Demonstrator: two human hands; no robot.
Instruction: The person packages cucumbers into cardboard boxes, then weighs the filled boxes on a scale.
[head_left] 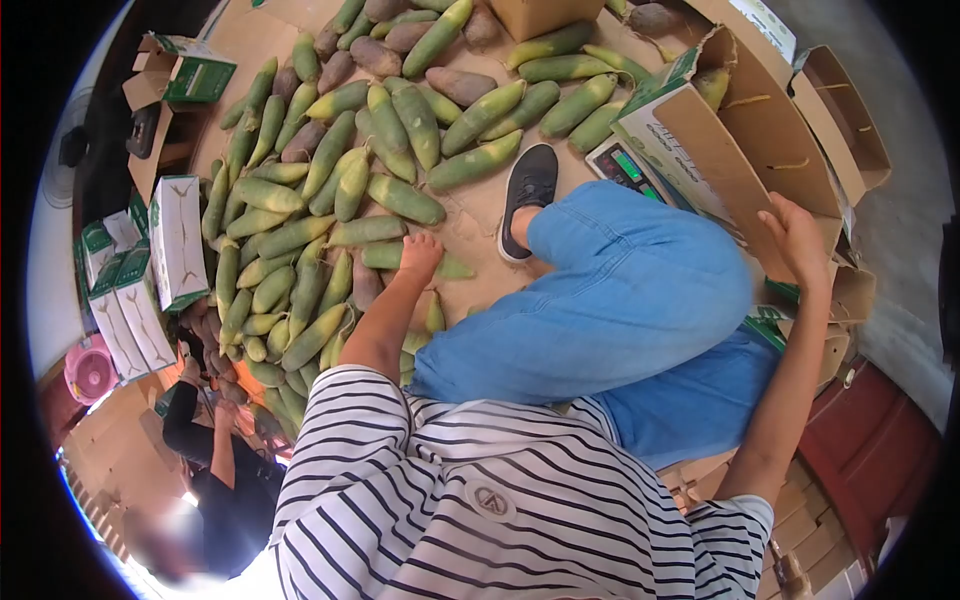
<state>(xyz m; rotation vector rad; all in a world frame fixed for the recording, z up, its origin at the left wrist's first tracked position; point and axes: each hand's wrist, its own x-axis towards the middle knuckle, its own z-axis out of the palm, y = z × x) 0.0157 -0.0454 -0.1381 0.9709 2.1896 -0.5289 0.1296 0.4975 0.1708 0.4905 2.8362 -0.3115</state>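
Head view: left hand (421, 256) partly hides green radish (457, 268).

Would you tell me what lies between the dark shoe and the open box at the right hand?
A strip of brown floor covering, then a scale with lit green displays, as the head view shows.

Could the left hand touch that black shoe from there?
Probably yes: the black shoe looks close to the left hand, with just bare brown floor between them.
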